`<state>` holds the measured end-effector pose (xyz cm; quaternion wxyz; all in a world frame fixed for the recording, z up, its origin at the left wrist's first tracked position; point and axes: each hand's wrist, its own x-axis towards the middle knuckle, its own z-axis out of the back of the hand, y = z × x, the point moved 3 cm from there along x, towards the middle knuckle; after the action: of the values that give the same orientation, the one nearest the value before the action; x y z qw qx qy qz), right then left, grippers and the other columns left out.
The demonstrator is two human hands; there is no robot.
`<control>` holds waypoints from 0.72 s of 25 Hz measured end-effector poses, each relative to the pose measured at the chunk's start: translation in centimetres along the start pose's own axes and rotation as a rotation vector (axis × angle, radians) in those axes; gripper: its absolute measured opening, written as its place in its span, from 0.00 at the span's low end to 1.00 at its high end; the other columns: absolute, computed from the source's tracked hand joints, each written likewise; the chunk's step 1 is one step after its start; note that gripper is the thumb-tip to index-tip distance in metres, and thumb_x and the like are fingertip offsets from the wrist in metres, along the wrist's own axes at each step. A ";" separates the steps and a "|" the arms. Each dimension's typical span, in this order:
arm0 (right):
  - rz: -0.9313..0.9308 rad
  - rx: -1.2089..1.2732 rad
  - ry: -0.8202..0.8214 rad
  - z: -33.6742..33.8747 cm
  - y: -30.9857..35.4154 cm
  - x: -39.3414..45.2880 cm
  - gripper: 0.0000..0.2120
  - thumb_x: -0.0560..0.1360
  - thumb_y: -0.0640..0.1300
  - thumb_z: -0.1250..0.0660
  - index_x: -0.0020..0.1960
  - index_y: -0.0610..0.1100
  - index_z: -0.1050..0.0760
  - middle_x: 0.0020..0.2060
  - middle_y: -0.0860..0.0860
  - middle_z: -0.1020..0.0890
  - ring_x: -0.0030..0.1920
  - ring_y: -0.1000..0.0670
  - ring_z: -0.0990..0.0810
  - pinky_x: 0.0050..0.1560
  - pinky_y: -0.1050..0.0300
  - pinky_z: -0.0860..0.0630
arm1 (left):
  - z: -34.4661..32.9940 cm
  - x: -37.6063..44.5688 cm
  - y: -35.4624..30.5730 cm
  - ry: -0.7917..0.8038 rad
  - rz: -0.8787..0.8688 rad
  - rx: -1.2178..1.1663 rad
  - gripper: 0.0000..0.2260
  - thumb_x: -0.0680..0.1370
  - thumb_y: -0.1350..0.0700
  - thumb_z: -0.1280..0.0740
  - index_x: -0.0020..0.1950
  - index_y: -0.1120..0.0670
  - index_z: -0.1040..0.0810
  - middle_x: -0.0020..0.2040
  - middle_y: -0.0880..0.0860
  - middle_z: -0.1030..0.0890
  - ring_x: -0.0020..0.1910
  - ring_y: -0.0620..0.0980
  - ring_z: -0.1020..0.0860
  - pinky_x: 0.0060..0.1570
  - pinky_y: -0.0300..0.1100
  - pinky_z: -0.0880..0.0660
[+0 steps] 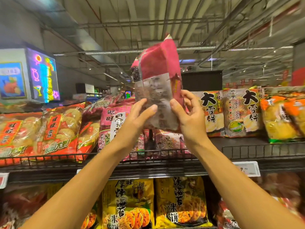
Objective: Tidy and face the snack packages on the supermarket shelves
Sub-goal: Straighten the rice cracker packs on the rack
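Above shelf (148,166) — hands (165,118) grip crinkly pink packet (159,80); upright.

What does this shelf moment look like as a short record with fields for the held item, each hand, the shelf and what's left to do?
held item: pink-red plastic snack bag, upright, raised above the top shelf, back label panel toward the camera
left hand: left hand grips the bag's lower left edge
right hand: right hand grips the bag's lower right edge
shelf: black wire-fronted top shelf with matching pink bags standing below the held one
neighbours: orange-red rice cracker bags to the left
remaining: bag not yet on the shelf
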<state>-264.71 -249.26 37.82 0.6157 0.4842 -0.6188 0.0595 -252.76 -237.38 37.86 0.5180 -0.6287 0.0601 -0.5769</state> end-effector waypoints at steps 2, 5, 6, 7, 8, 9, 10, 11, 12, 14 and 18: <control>0.004 -0.002 0.144 -1.2 0.7 -0.4 0.13 0.78 0.49 0.34 0.62 0.54 0.24 0.56 0.53 0.18 0.58 0.55 0.19 0.54 0.62 0.22 | -0.4 0.3 -0.8 0.101 0.054 -0.117 0.36 0.69 0.34 0.33 0.74 0.46 0.34 0.68 0.43 0.24 0.65 0.40 0.26 0.65 0.55 0.31; 0.031 -0.083 0.333 -2.2 0.7 -1.0 0.15 0.83 0.39 0.41 0.67 0.50 0.27 0.61 0.54 0.19 0.65 0.57 0.23 0.64 0.65 0.28 | 0.8 0.7 -1.1 0.041 0.008 -0.162 0.32 0.68 0.36 0.27 0.68 0.47 0.29 0.59 0.46 0.19 0.56 0.44 0.21 0.54 0.48 0.24; 0.036 -0.115 0.369 -2.4 0.7 -1.3 0.18 0.82 0.34 0.42 0.67 0.50 0.28 0.62 0.54 0.20 0.67 0.57 0.25 0.67 0.65 0.29 | 1.2 0.7 -1.0 0.017 -0.008 -0.138 0.30 0.69 0.40 0.26 0.67 0.49 0.28 0.55 0.46 0.17 0.51 0.44 0.19 0.49 0.42 0.22; 0.038 -0.148 0.390 -2.7 0.6 -1.6 0.22 0.81 0.30 0.43 0.67 0.51 0.28 0.62 0.55 0.20 0.67 0.57 0.25 0.68 0.64 0.30 | 1.6 0.7 -0.8 -0.001 -0.027 -0.105 0.27 0.70 0.45 0.26 0.66 0.52 0.27 0.49 0.44 0.16 0.45 0.41 0.19 0.41 0.34 0.23; 0.039 -0.188 0.394 -2.9 0.5 -1.8 0.24 0.80 0.28 0.43 0.67 0.51 0.29 0.63 0.55 0.21 0.67 0.58 0.26 0.68 0.64 0.30 | 2.1 0.7 -0.6 -0.017 -0.040 -0.093 0.23 0.71 0.49 0.28 0.63 0.54 0.26 0.43 0.42 0.16 0.38 0.39 0.19 0.34 0.31 0.25; 0.036 -0.238 0.384 -2.9 0.3 -1.8 0.24 0.80 0.28 0.42 0.68 0.51 0.29 0.65 0.55 0.23 0.68 0.59 0.27 0.69 0.63 0.31 | 2.7 0.7 -0.3 -0.019 -0.039 -0.115 0.21 0.71 0.53 0.29 0.61 0.55 0.26 0.40 0.42 0.17 0.35 0.39 0.20 0.31 0.30 0.26; 0.027 -0.303 0.360 -2.8 -0.1 -1.6 0.23 0.81 0.30 0.40 0.71 0.51 0.31 0.67 0.54 0.26 0.69 0.60 0.30 0.72 0.62 0.33 | 3.3 0.5 -0.1 -0.009 -0.023 -0.167 0.20 0.70 0.55 0.29 0.61 0.56 0.26 0.42 0.44 0.16 0.37 0.41 0.18 0.32 0.31 0.24; 0.005 -0.365 0.338 -2.5 -0.6 -1.3 0.24 0.81 0.35 0.37 0.74 0.51 0.34 0.71 0.55 0.30 0.71 0.61 0.34 0.74 0.60 0.36 | 4.0 0.4 0.1 -0.003 0.006 -0.232 0.22 0.68 0.55 0.28 0.61 0.56 0.25 0.45 0.47 0.15 0.40 0.45 0.17 0.35 0.34 0.22; -0.043 -0.403 0.328 -2.1 -1.1 -1.0 0.28 0.80 0.42 0.34 0.77 0.53 0.39 0.74 0.56 0.34 0.73 0.61 0.38 0.76 0.59 0.40 | 4.8 0.2 0.4 0.000 0.038 -0.291 0.24 0.66 0.54 0.27 0.60 0.57 0.24 0.46 0.50 0.14 0.43 0.47 0.17 0.37 0.36 0.21; -0.191 -0.379 0.320 -1.5 -1.9 -0.7 0.39 0.76 0.54 0.29 0.79 0.58 0.48 0.77 0.56 0.39 0.76 0.56 0.41 0.74 0.54 0.40 | 5.8 -0.2 0.8 0.010 0.096 -0.360 0.25 0.64 0.54 0.28 0.60 0.58 0.23 0.46 0.51 0.14 0.42 0.48 0.17 0.37 0.38 0.20; -0.194 -0.359 0.172 -0.4 -2.9 -0.5 0.42 0.69 0.59 0.24 0.76 0.55 0.40 0.66 0.61 0.28 0.64 0.64 0.28 0.59 0.70 0.29 | 6.0 0.1 2.0 -0.090 0.130 -0.329 0.20 0.65 0.52 0.26 0.55 0.53 0.22 0.43 0.45 0.15 0.41 0.42 0.19 0.42 0.36 0.23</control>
<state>-262.63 -250.25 36.00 0.7454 0.4172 -0.5153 -0.0697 -246.99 -234.91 37.73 0.4465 -0.7249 0.1708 -0.4960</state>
